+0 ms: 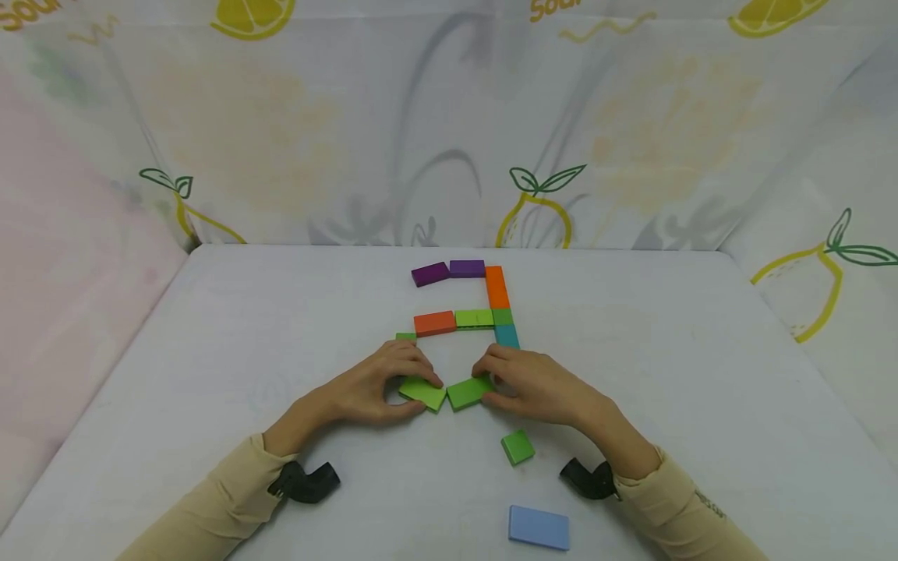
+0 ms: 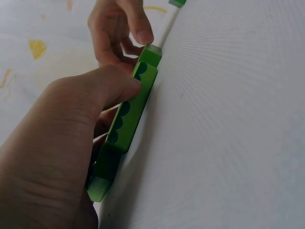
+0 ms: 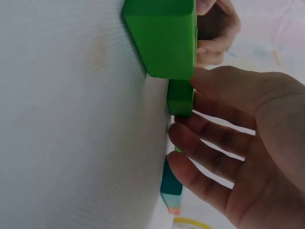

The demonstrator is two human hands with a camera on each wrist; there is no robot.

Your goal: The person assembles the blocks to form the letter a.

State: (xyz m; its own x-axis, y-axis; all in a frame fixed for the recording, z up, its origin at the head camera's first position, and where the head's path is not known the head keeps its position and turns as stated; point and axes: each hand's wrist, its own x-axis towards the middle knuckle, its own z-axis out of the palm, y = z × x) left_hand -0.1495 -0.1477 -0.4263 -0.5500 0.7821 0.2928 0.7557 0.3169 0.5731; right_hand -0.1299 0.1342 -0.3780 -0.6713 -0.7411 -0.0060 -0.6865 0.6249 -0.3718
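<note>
My left hand (image 1: 382, 383) pinches a light green block (image 1: 425, 394) between thumb and fingers. In the left wrist view, the thumb lies across this block (image 2: 128, 112), which has dark scalloped marks on its side. Opposite, my right hand (image 1: 536, 383) holds a green block (image 1: 464, 394) by its right end, between thumb and fingers. The two blocks meet nearly corner to corner on the white table. Behind the left hand, a small green block (image 1: 405, 336) is partly hidden. The right wrist view has the thumb and fingertips at the end of the held block (image 3: 180, 98).
Purple blocks (image 1: 466, 269), an orange block (image 1: 497, 287), a red-orange block (image 1: 434, 323), a light green block (image 1: 474, 319) and a teal block (image 1: 507, 336) form a bent line behind the hands. Nearer lie a green square block (image 1: 517, 447) and a blue block (image 1: 539, 528).
</note>
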